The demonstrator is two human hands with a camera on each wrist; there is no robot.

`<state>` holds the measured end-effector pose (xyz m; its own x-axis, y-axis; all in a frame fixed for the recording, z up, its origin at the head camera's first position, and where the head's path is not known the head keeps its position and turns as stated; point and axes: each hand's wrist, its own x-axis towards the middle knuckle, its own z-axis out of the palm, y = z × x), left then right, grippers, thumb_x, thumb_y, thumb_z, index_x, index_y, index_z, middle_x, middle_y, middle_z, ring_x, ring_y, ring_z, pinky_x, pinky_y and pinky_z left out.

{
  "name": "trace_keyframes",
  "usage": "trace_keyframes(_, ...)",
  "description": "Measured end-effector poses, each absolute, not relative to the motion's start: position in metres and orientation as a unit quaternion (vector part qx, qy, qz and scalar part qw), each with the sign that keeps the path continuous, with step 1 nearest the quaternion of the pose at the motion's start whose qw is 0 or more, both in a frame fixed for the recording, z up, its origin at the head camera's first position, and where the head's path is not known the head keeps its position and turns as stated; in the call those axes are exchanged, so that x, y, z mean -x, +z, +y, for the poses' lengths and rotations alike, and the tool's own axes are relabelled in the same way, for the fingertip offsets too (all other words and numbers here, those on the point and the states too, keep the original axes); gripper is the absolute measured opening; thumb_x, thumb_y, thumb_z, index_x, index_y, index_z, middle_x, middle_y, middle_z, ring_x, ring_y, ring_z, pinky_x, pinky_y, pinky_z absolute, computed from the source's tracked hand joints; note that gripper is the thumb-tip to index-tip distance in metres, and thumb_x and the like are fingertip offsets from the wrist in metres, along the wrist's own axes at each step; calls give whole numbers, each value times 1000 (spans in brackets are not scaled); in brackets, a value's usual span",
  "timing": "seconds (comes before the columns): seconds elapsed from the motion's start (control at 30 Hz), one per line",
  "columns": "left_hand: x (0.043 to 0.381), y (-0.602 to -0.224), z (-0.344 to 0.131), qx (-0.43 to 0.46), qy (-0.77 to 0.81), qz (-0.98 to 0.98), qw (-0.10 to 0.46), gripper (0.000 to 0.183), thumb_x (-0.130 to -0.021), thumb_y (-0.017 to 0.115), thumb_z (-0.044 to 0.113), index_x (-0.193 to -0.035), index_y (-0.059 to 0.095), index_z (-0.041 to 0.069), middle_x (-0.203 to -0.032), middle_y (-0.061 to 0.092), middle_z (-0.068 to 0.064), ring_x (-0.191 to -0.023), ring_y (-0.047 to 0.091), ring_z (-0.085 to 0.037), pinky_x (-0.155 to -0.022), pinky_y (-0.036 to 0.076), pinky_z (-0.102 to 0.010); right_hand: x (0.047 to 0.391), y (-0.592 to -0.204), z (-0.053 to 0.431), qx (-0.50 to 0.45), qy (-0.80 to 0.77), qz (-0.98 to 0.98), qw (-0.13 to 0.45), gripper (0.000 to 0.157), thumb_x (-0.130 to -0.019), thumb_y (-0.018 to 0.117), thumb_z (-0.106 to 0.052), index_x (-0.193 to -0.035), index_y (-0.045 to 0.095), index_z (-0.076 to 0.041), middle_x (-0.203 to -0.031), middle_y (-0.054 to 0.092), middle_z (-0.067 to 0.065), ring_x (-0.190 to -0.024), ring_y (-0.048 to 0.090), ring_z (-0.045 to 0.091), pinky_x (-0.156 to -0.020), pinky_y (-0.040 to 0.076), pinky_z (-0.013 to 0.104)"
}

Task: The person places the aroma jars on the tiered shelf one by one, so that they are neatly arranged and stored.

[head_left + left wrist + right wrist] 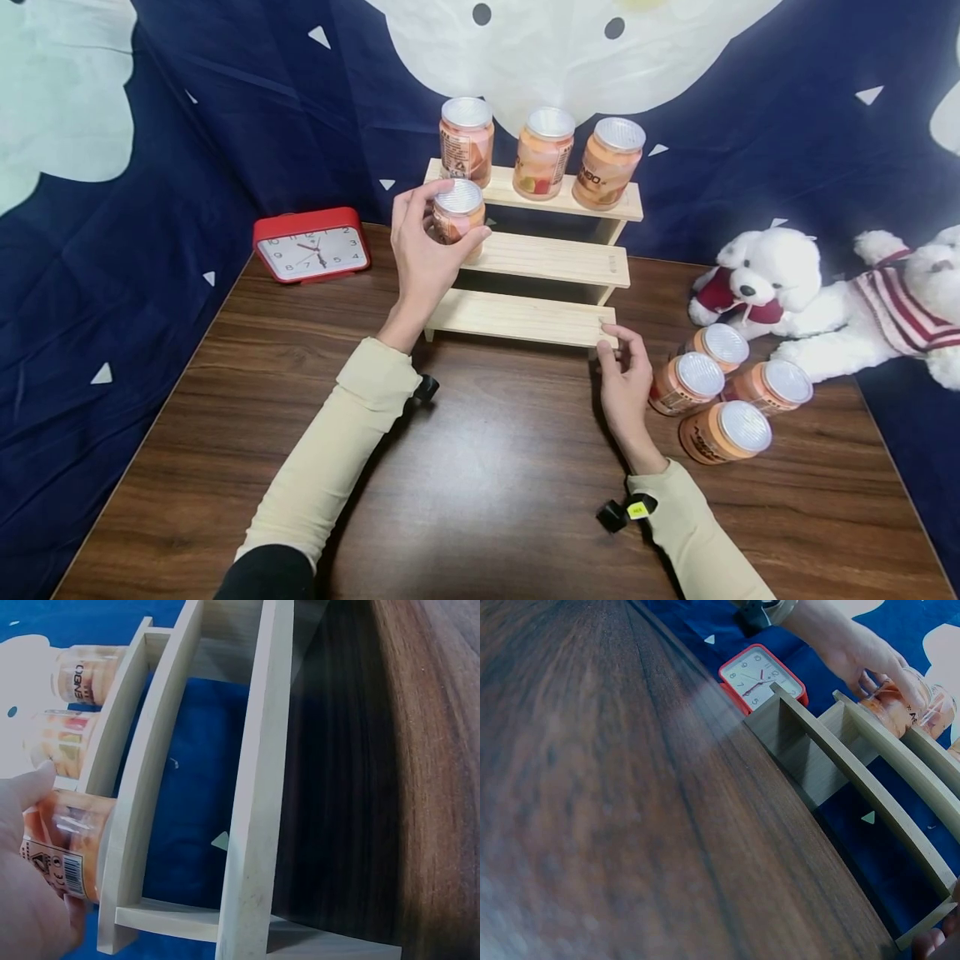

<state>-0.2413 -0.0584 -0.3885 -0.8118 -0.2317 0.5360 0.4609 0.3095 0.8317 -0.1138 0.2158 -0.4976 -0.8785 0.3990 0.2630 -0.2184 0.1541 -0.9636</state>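
Note:
My left hand [427, 250] grips a jar of orange fruit [461, 223] with a silver lid, fingers and thumb around its sides. That jar is upright at the left end of the middle step of a three-step wooden shelf [525, 321]. In the left wrist view the jar's printed label [56, 866] faces the camera, its base at the board. My right hand [628, 383] pinches the right end of the lowest step; the right wrist view catches only its fingertips [930, 941] at the edge. Three similar jars stand on the top step, among them a middle one [543, 158].
Several more jars [723, 433] stand on the wooden table [480, 500], right of my right hand. Behind them sit white plush bears [765, 279]. A red alarm clock [313, 246] stands left of the shelf. A dark blue patterned cloth [247, 100] hangs behind.

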Motion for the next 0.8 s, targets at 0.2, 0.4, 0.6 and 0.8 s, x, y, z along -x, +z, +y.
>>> trace_keyframes(0.2,240,-390,-58,83,-574,-754,308,73,-76,106,26,-139,71,9,-135,58,-15,-114,59,-22,-94,54,-32,113,-497,216,66,647,-722,235,22,-107,66,3,-129,70,8,-109,68,-3,-78,59,10,-69,52,17)
trace_keyframes(0.4,242,-390,-58,82,-566,-758,313,74,-75,106,27,-138,72,10,-135,59,-14,-115,58,-22,-95,51,-31,114,-496,216,69,648,-722,234,22,-108,66,3,-129,70,7,-114,69,-4,-79,59,8,-70,52,18)
trace_keyframes(0.6,244,-390,-58,82,-566,-759,313,75,-75,107,28,-139,72,10,-135,59,-13,-114,57,-20,-94,51,-30,115,-496,216,65,647,-722,238,22,-107,66,3,-129,70,8,-117,69,-3,-80,59,5,-71,52,18)
trace_keyframes(0.8,245,-391,-58,88,-576,-751,311,76,-74,107,25,-139,72,10,-134,59,-13,-112,59,-20,-93,53,-30,115,-497,216,62,647,-720,243,22,-107,67,3,-128,70,8,-120,70,2,-80,59,5,-71,51,18)
